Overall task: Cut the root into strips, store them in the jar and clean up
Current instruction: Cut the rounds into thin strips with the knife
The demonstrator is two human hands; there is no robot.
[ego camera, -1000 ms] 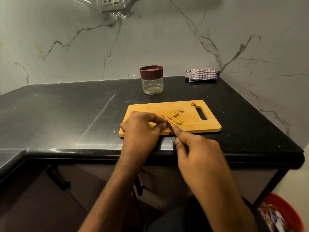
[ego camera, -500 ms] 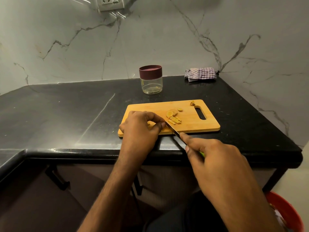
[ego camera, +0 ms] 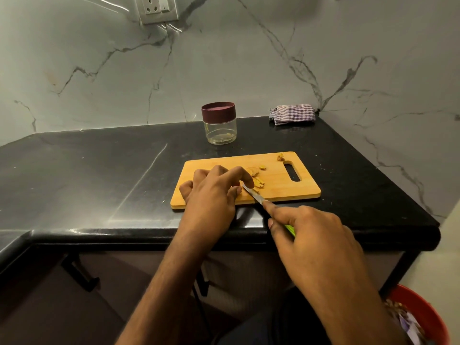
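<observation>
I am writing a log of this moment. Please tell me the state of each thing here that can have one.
jar: upright, lid on
knife: held, tip on the board
board: flat, cut pieces on it
cloth: folded, by the wall
left hand: fingers curled, on the board
right hand: grips the knife

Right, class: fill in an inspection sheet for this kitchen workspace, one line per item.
Surface: black stone counter, glossy, a few specks.
Job's things: wooden cutting board near the front edge with cut root pieces; lidded jar behind it, nearly empty.
Clutter: checked cloth in the back corner.
Hands: left hand curled on the board; right hand grips a green-handled knife.
Cables: nothing seen.
Surroundings: marble wall, wall socket, red bin on the floor.
</observation>
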